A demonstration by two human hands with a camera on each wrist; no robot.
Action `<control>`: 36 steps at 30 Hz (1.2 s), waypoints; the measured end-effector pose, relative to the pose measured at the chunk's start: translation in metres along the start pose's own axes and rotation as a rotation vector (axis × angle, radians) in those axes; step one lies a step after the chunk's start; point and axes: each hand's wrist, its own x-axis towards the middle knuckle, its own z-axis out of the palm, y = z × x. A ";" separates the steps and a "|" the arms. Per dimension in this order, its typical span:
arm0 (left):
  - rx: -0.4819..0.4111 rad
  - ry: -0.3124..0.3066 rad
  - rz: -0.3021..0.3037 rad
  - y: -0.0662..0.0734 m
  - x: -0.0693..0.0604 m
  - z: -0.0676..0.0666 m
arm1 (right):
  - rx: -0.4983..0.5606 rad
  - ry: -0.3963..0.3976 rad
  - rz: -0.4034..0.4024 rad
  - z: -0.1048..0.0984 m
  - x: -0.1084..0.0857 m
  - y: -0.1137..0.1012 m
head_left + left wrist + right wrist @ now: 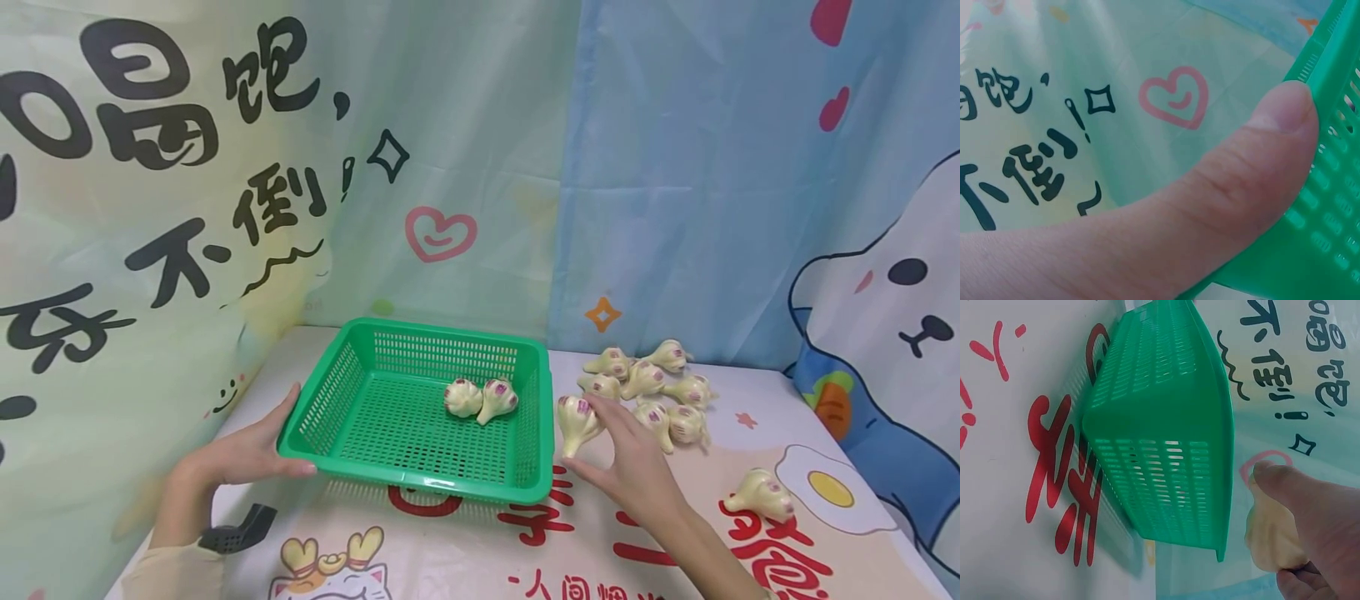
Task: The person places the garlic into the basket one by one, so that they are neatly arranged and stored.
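A green plastic basket (pixel 420 483) stands on the table with two garlic bulbs (pixel 462 397) side by side in its right half. At the basket's near left corner rests my left hand (pixel 251 446), thumb along the front side and fingers along the left side. In the left wrist view a straight thumb (pixel 1241 162) touches the green wall. My right hand (pixel 633 458) pinches another garlic bulb (pixel 577 422) between thumb and fingertips, just outside the basket's right wall. That bulb (pixel 1269 531) shows beside the basket's rim in the right wrist view.
Several garlic bulbs (pixel 643 379) lie in a loose pile at the back right of the table. One single bulb (pixel 761 494) lies nearer, at the right. A black object (pixel 240 529) lies beside my left wrist. Printed curtains (pixel 450 167) hang behind the table.
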 end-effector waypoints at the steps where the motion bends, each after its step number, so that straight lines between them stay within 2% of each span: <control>1: 0.001 0.000 -0.005 0.000 0.000 0.000 | 0.000 -0.011 0.007 0.000 0.001 -0.001; 5: 0.004 0.000 -0.013 0.001 -0.001 -0.001 | 0.009 -0.043 0.022 0.002 0.003 -0.004; 15: 0.006 -0.002 -0.013 0.003 -0.002 -0.002 | 0.032 -0.060 -0.008 0.009 0.009 -0.011; 27: -0.011 -0.002 -0.001 0.001 0.000 -0.001 | 0.020 -0.087 -0.104 0.019 0.024 -0.020; 36: 0.003 0.001 0.001 0.000 -0.001 -0.002 | 0.012 -0.118 -0.131 0.024 0.034 -0.024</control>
